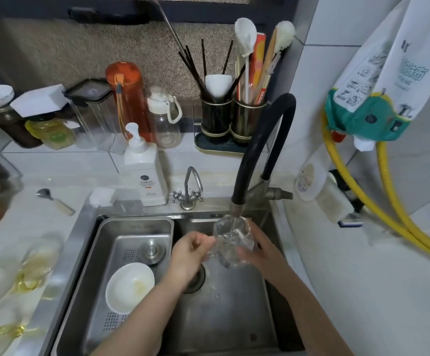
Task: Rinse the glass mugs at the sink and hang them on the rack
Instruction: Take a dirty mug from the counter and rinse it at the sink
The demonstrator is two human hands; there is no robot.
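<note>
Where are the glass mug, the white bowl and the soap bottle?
glass mug (234, 242): head view, its clear side wall.
white bowl (129, 287): head view, its inside.
soap bottle (145, 176): head view, its labelled front.

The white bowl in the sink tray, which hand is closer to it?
Left. The left hand sits just up-right of the white bowl; the right hand is farther right, behind the glass mug.
</note>
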